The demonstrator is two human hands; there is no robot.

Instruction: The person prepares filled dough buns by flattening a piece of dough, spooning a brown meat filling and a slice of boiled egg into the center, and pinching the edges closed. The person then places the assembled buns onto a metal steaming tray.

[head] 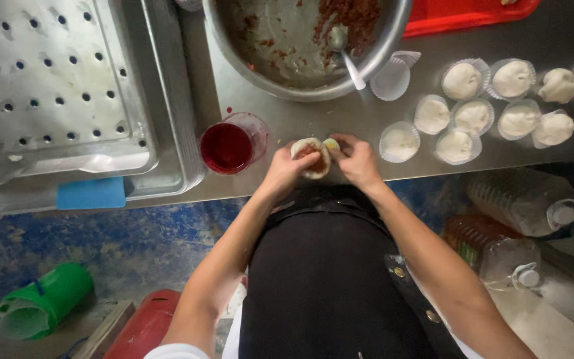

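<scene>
Two hands: our left hand [286,167] cups the filled dough round [311,157]; our right hand [355,159] pinches its right edge.

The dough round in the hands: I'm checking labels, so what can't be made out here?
- Dough round: underside hidden by left hand, head view.
- Small yellowish piece at right hand: too small to identify.
- Metal bowl: top cut off by the frame edge.

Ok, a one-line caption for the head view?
Both hands, left hand and right hand, cup a filled dough round beside paper-cupped buns.
</scene>
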